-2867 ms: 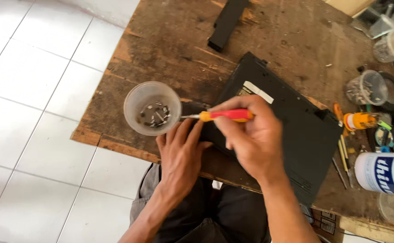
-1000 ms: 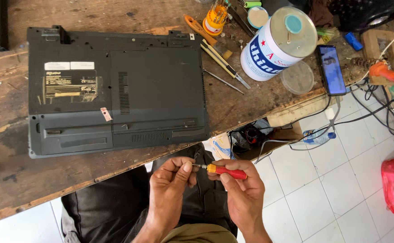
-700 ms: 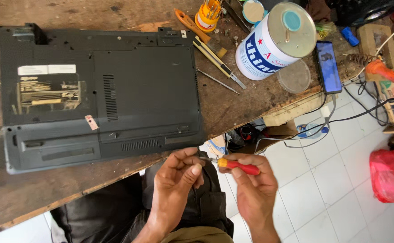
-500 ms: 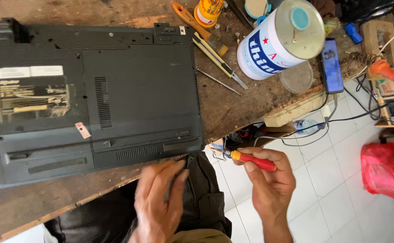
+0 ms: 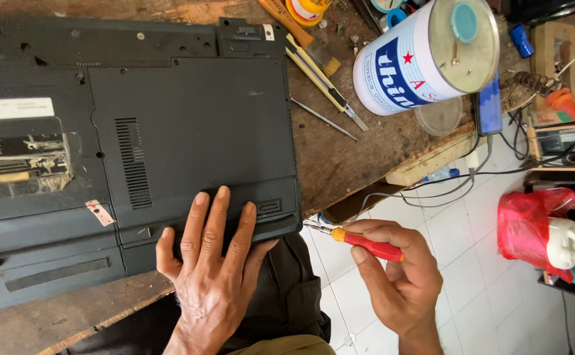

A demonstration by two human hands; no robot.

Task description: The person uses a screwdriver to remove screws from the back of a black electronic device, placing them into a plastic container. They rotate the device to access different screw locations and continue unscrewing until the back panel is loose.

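Since half a second ago the left hand [image 5: 212, 276] has come forward from the lap and now lies flat on the upturned black laptop [image 5: 169, 131], fingers spread across its near edge beside the corner that overhangs the front edge of the desk [image 5: 346, 158]; its grip is open and holds nothing, only pressing down; the right hand [image 5: 399, 276] stays off the desk, over the white floor tiles, its grip pressed together around the red and yellow handle of a small screwdriver [image 5: 360, 242], tip pointing left toward the laptop's corner and not touching it; the laptop lies bottom up along the front of the desk, vent slots and a worn label showing; at the far right corner stand a large white and blue tin [image 5: 425, 59], a clear round lid [image 5: 440, 116], and loose hand tools [image 5: 320, 72] just beside the laptop's right side. Likely trouble: the laptop corner hangs past the desk edge, so a hard push from the screwdriver could tip or slide it off; the thin tip could also slip from a screw head and score the casing or jab the left fingers lying close by.
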